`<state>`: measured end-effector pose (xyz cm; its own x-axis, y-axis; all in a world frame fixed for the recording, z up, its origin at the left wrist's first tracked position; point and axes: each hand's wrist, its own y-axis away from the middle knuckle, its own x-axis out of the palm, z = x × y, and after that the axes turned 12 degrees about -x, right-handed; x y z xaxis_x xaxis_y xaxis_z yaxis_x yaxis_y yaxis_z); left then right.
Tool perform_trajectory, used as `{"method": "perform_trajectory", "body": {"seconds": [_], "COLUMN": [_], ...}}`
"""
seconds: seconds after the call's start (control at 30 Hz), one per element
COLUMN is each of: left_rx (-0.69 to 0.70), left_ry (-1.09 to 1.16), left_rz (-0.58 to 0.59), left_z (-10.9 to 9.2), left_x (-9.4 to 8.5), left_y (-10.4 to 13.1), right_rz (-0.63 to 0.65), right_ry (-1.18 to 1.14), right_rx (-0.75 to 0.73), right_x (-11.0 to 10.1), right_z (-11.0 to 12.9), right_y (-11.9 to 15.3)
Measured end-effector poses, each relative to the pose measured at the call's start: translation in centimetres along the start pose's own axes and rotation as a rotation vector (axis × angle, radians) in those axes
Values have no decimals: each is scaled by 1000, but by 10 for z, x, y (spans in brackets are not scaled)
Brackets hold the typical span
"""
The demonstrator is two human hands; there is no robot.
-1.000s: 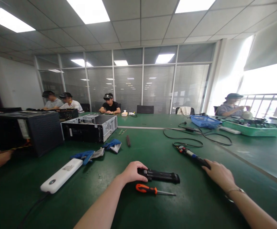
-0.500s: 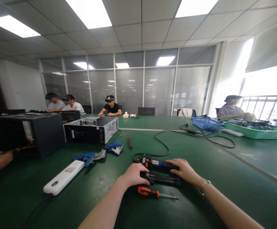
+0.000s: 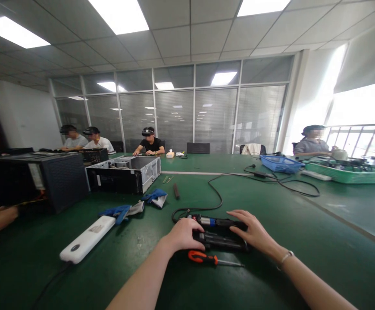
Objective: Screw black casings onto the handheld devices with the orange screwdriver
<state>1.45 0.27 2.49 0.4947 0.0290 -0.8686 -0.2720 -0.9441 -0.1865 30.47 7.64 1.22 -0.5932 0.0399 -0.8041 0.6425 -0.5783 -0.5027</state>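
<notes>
My left hand [image 3: 184,234] is closed on the left end of a long black casing [image 3: 221,241], fingers over its far side and thumb at the near side. Just behind the casing lies a corded electric tool [image 3: 208,221] with a bare silver cylinder and a blue band; its kind is unclear. My right hand [image 3: 252,229] hovers around the right ends of both pieces, fingers and thumb spread apart; whether it touches them I cannot tell. In front of the casing rests a screwdriver [image 3: 203,257] with an orange and black handle, its tip to the right.
A black cord [image 3: 218,193] loops behind the tool. At left are a white power strip [image 3: 87,239], blue-grey gloves [image 3: 119,213], computer cases [image 3: 113,183] and another person's hand [image 3: 0,217]. Blue [image 3: 281,164] and green baskets [image 3: 349,174] stand right. Several people sit around the table.
My right hand has lifted off the electric tool and its fingers have spread. The tool and casing have shifted slightly to the right or closer together; my left hand keeps its grip.
</notes>
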Motion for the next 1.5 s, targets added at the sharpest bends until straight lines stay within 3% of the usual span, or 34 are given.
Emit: {"method": "perform_trajectory", "body": {"seconds": [0.07,0.3,0.6,0.8,1.03,1.23,1.5], "left_rx": [40,134,163,60,-68,-97,-105], "left_ry": [24,121,136,129,164,175,216], "left_rz": [-50,-306,-489,-446,-344,-280,-279], "left_z": [0,-8,-3,15,35,40,37], "left_x": [0,-6,-4,6,3,3,1], "left_y": [-1,2,-2,-7,-4,-4,-2], "right_rz": [-23,116,-116,-94,-66,-35,-30], "right_ry": [-39,-132,99,108,97,93,101], "right_rx": [1,-71,-144,-103,-76,-58,-45], "right_x": [-8,-18,-4,16,26,30,30], "right_z": [3,18,16,12,8,10,12], "right_y": [3,3,0,-7,-11,-13,-14]}}
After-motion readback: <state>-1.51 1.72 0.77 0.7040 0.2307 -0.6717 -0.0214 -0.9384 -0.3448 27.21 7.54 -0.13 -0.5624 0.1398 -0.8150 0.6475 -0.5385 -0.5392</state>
